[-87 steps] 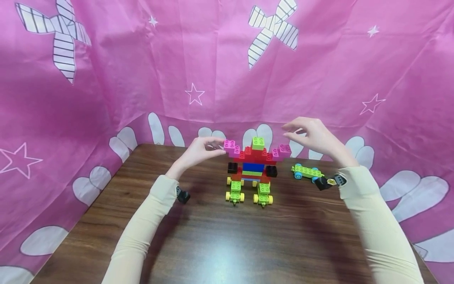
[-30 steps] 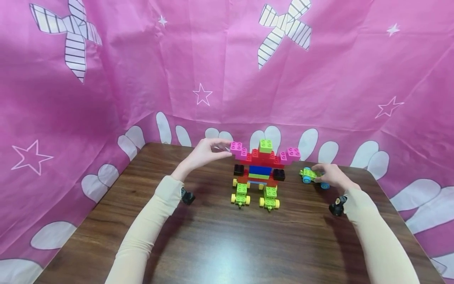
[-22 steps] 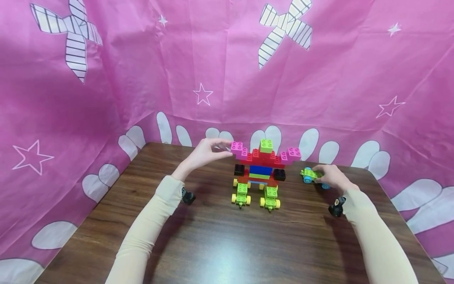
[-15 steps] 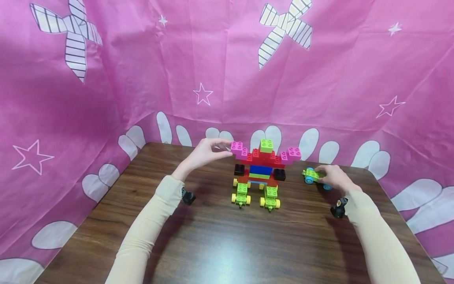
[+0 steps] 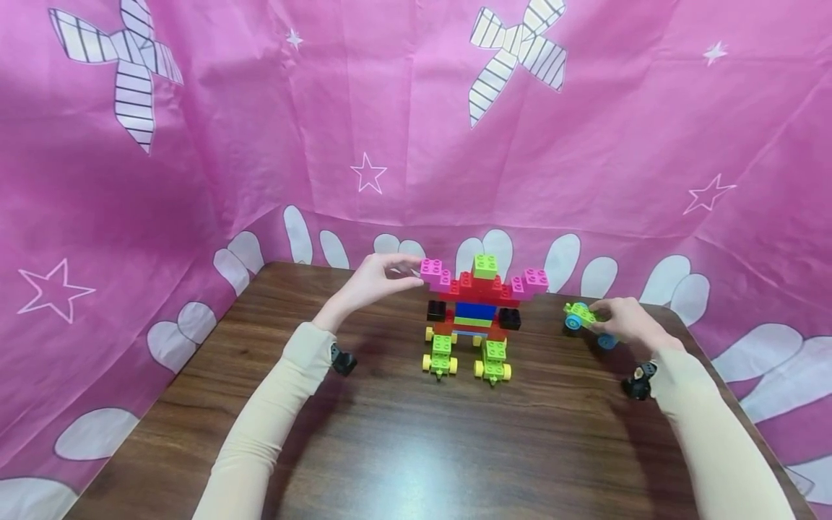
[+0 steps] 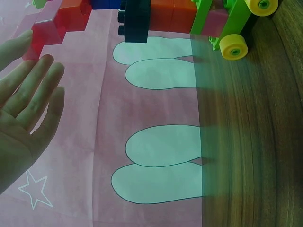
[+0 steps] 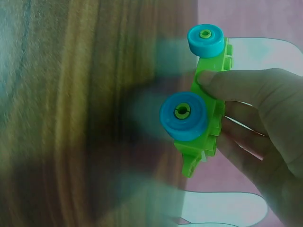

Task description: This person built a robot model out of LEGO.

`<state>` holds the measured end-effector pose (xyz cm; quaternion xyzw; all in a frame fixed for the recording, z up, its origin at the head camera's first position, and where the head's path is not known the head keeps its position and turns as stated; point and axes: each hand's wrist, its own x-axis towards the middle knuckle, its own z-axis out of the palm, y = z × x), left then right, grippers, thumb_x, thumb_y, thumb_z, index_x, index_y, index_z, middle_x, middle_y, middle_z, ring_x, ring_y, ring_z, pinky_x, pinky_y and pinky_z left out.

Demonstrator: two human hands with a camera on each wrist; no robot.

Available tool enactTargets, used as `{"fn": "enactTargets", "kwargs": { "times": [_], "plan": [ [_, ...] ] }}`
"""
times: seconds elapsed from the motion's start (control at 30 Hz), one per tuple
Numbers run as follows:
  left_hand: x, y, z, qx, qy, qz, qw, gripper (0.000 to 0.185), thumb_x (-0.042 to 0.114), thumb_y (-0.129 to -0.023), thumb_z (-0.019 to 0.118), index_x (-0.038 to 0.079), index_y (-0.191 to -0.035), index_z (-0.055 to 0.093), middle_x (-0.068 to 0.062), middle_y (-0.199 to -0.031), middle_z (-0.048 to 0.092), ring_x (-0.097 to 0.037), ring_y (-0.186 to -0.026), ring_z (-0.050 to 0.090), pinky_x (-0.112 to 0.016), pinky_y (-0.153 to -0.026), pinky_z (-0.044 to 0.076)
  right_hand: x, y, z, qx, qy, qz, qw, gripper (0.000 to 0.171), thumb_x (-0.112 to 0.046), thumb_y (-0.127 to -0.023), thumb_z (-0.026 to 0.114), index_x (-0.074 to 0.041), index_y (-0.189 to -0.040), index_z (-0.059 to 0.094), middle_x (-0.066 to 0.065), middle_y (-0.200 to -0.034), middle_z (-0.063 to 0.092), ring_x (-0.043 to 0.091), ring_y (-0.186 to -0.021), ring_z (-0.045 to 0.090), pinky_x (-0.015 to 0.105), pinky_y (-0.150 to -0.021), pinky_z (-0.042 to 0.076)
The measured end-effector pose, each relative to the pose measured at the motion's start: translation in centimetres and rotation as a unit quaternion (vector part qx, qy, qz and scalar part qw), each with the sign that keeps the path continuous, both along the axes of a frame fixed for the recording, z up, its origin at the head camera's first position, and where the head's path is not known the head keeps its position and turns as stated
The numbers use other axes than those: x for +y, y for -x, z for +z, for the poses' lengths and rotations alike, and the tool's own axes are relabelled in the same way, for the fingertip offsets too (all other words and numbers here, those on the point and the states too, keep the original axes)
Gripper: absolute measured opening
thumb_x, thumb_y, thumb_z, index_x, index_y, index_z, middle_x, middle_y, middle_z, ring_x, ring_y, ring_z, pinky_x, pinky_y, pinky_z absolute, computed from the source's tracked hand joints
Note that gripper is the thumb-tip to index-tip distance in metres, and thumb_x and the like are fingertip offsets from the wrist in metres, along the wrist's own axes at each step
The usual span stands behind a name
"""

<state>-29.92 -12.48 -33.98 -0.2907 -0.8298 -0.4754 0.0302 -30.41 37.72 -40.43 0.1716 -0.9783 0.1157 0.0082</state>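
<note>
A pink cloth backdrop (image 5: pixel 416 130) printed with white stars, striped bows and petal shapes wraps round the back and sides of the scene. Below it lies the dark wooden surface (image 5: pixel 416 448), which carries the toys.

Near the far middle of the surface stands a brick figure (image 5: pixel 477 314), upright: a red stepped body with a blue and green band, a lime brick on top, pink bricks stepping outward at both upper ends, black bricks at the sides, and two lime wheeled bases with yellow wheels as feet.

The left hand (image 5: pixel 373 282) is raised beside the figure's left pink brick (image 5: pixel 432 271); in the left wrist view its fingers (image 6: pixel 40 92) are straight and relaxed, the grip wide and holding nothing, the fingertips just beside the pink brick, and whether they touch it cannot be told.

To the right of the figure, apart from it, the right hand (image 5: pixel 627 325) holds a lime wheeled chassis (image 7: pixel 208 106) with blue wheels (image 7: pixel 183 116). Its grip is narrow, thumb and fingers pinching the lime plate. In the right wrist view the chassis is tilted on its side with both wheels facing the camera, just above the surface near its far edge.
</note>
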Motion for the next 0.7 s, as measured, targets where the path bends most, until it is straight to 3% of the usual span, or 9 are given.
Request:
{"fn": "enactTargets", "kwargs": {
  "times": [0.27, 0.7],
  "plan": [
    [-0.1, -0.1, 0.0, 0.002, -0.004, -0.002, 1.0, 0.04, 0.025, -0.086, 0.077, 0.016, -0.124, 0.069, -0.002, -0.115, 0.074, -0.016, -0.1, 0.068, -0.041, -0.094, 0.055, 0.2, -1.3, 3.0, 0.018, -0.007, 0.003, 1.0, 0.035, -0.016, -0.082, 0.076, 0.005, -0.109, 0.071, 0.019, -0.098, 0.075, 0.029, -0.086, 0.068, 0.053, -0.082, 0.054],
    [0.0, -0.1, -0.3, -0.006, -0.007, 0.002, 1.0, 0.039, 0.028, -0.087, 0.077, 0.017, -0.124, 0.069, -0.003, -0.113, 0.074, -0.017, -0.1, 0.069, -0.04, -0.094, 0.055, -0.8, -2.3, 9.2, 0.061, 0.002, 0.022, 0.998, 0.039, -0.008, -0.082, 0.075, 0.016, -0.111, 0.064, 0.032, -0.099, 0.07, 0.043, -0.088, 0.068, 0.057, -0.08, 0.055]
  ]
}}
